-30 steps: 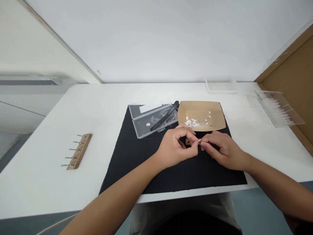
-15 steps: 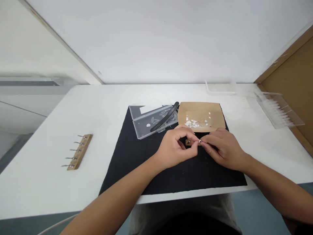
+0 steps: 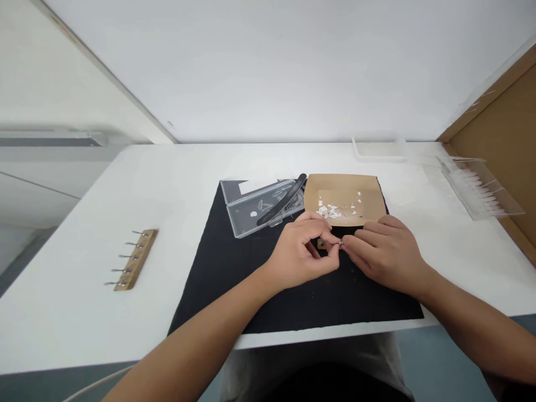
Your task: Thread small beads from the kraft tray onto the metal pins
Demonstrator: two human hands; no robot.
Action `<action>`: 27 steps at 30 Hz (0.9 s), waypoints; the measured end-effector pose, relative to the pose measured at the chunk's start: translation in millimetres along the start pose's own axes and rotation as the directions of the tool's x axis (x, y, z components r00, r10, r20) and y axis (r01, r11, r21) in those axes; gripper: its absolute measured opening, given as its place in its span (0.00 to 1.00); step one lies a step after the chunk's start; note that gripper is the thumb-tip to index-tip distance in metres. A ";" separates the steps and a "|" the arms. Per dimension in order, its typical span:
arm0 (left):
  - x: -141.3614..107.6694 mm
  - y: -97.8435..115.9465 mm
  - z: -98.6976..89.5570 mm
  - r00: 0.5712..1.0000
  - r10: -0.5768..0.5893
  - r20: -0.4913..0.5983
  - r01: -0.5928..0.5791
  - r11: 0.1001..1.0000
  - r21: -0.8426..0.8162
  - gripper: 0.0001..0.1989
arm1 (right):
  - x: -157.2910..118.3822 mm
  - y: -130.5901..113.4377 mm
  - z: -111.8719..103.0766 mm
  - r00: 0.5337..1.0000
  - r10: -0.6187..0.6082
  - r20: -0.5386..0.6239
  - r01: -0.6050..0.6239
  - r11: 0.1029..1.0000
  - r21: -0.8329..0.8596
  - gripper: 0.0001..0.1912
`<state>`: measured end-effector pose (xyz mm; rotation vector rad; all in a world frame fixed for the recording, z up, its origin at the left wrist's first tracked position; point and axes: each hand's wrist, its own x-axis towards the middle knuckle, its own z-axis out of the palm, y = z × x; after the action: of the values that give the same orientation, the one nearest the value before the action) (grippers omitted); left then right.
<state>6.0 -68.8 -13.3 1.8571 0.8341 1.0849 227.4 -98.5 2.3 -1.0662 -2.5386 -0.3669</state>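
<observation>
Above the black cloth [image 3: 268, 307], both hands meet fingertip to fingertip. My left hand [image 3: 307, 245] pinches with thumb and forefinger at a tiny pale, shiny piece [image 3: 341, 243], too small to name. My right hand [image 3: 383, 251] is closed on the same spot from the other side, its fingers curled. Just behind the left fingertips shows the end of a small wooden strip [image 3: 321, 244] with a round metal bit on it; the hands hide the rest. Beyond them, a brown paper tray [image 3: 343, 184] carries white flakes and small white ovals.
An open clear plastic case [image 3: 247, 223] with clear nail tips lies left of the tray, a black nail file [image 3: 281, 201] across it. Far left stands a wooden strip with metal clips [image 3: 136, 262]. At right is a clear box of nail tips [image 3: 475, 192]; a clear tray [image 3: 379, 151] stands behind.
My right hand has rolled slightly, its fingers now more curled and raised. My left hand keeps nearly the same pinch; the other things stay put.
</observation>
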 end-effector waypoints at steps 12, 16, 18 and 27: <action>0.9 -2.2 -0.1 0.998 0.059 0.034 -0.061 0.996 0.071 0.05 | -0.4 0.0 0.2 0.999 -0.019 0.038 0.018 0.999 0.031 0.14; 1.3 -3.4 -0.8 0.999 -0.003 0.053 0.000 0.998 0.056 0.06 | 0.2 -0.9 1.1 0.999 -0.011 0.044 0.008 0.998 0.068 0.14; 1.3 -3.5 -1.3 0.997 -0.045 0.062 0.043 0.999 0.025 0.05 | 0.0 -0.8 1.4 0.999 -0.006 0.052 0.002 0.997 0.075 0.14; 1.0 -0.7 -4.0 0.974 -0.190 0.121 0.202 0.974 -0.100 0.02 | -2.4 2.3 2.4 0.998 -0.023 0.053 0.018 0.994 0.104 0.11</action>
<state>2.8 -66.3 -12.3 1.6866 0.8548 0.8788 230.1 -97.6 -0.7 -1.0257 -2.5873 -0.2122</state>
